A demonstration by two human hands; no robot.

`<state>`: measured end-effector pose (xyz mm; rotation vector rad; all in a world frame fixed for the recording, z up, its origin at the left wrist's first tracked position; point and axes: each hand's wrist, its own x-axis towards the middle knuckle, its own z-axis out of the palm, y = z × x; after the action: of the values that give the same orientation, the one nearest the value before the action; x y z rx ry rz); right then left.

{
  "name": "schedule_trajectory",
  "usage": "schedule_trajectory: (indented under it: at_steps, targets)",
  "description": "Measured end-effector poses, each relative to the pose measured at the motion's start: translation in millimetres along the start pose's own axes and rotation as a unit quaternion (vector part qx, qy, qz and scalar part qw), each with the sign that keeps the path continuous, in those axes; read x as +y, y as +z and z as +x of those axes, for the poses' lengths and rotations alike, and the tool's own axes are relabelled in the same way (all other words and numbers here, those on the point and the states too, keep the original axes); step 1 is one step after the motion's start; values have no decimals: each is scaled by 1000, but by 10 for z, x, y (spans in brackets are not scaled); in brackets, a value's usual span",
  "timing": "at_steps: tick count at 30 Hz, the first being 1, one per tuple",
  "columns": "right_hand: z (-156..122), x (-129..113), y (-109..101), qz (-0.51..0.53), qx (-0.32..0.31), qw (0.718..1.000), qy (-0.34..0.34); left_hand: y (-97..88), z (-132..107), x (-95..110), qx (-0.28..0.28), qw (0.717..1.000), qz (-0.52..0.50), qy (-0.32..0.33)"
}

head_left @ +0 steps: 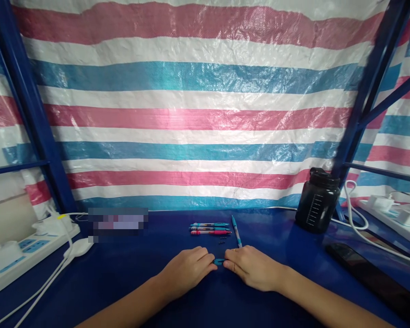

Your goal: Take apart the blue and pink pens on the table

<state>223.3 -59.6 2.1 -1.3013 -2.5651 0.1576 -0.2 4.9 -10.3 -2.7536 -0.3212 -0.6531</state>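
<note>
Bare forearms (123, 310) cross the blue worktop (89, 273), the left hand (186, 271) and right hand (253, 269) curled inward on a small teal piece (219, 262); whether either grip pinches it is hidden. Three pens (210, 228) lie just ahead, beside a fourth pen (237, 232) and tiny dark parts (222, 241).

The left hand (186, 271) and right hand (253, 269) lie palm down near the middle of the bench (116, 278), wrists low. The bare left forearm (130, 305) and right forearm (328, 303) angle inward from below. The fingers (205, 260) curl slightly, their tips almost meeting.
</note>
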Motion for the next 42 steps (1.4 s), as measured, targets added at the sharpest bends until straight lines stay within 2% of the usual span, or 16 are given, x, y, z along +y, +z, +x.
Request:
schedule_trajectory:
  at_steps: [4,7,10,12,15,18,20,23,26,30,33,35,39,42]
  targets:
    - [-8,-3,-19,35,17,999,38,-23,5,16,-31,999,-8,-39]
    - [-9,13,-22,100,28,992,71,-24,12,12,-55,995,-26,-80]
    - [-7,36,-6,120,19,989,79,-36,18,11,-39,979,-122,-157]
    - [-8,39,7,77,11,995,58,-55,22,17,-13,944,-244,-220]
    - [-13,19,10,24,3,999,25,-77,38,16,50,865,-396,-305]
    - [-14,0,-7,12,-3,1000,19,-64,72,-16,112,785,-498,-351]
    - [-13,-5,-20,7,-6,1000,17,-41,97,-48,111,753,-539,-361]
    - [-14,-6,-32,3,-10,1000,15,-5,118,-86,80,746,-553,-363]
    - [-19,-9,-37,2,-11,1000,13,29,111,-110,74,747,-555,-359]
    - [-24,-11,-46,1,-9,1000,10,41,86,-126,90,753,-541,-364]
    - [-25,-5,-47,-3,-11,1000,8,0,82,-120,131,770,-497,-378]
    - [-26,-1,-41,-5,-10,1000,4,-23,87,-117,142,771,-484,-390]
    - [-30,-20,-33,-25,12,1000,-9,8,93,-121,79,741,-550,-378]
    - [-34,-61,-47,-80,18,995,-51,48,90,-116,52,731,-576,-362]
